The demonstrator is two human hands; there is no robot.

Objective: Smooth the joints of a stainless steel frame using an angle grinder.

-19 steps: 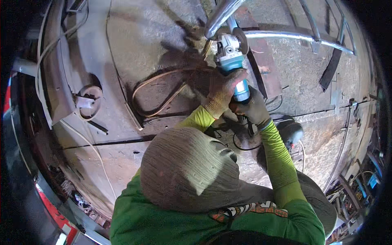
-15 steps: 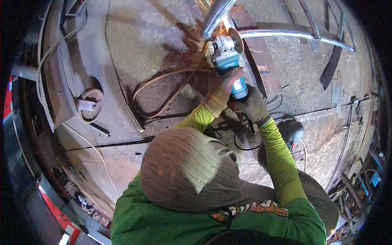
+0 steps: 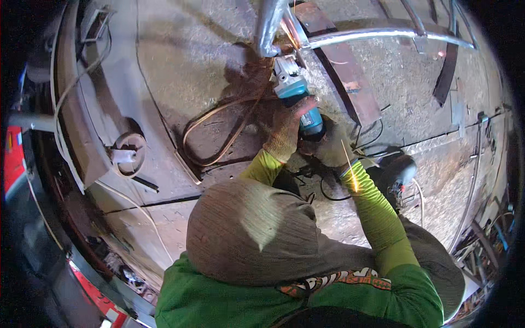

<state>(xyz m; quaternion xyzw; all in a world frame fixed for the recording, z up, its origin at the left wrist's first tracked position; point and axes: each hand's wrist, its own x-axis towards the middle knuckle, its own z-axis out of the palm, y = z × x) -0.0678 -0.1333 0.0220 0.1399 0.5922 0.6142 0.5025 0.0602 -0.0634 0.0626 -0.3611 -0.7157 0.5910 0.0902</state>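
Observation:
A teal angle grinder [image 3: 310, 121] with a pale grey gear head [image 3: 287, 75] is held in both my gloved hands, its head pointing away from me. My left hand [image 3: 287, 128] wraps round the body from the left, thumb on top. My right hand [image 3: 334, 146] closes round the rear end. Just beyond the gear head are a shiny metal tube [image 3: 269, 30] and a curved bright metal bar [image 3: 377, 35]. Orange sparks [image 3: 290, 34] show at their meeting place; another bright streak [image 3: 351, 172] crosses my right wrist. The disc is not clearly visible.
A dark flat bar [image 3: 347, 79] lies under the metalwork. A brown looped cable [image 3: 188, 134] rests left of my hands. Another rounded power tool [image 3: 402, 169] sits right of my right forearm. A metal ring [image 3: 143, 150] stands at left; scrap [image 3: 481, 257] is piled at far right.
The grinder has shifted left and slightly toward me, and its disc no longer shows clearly. A spark streak now crosses my right wrist. The whole view has shifted a little. Both hands keep their hold.

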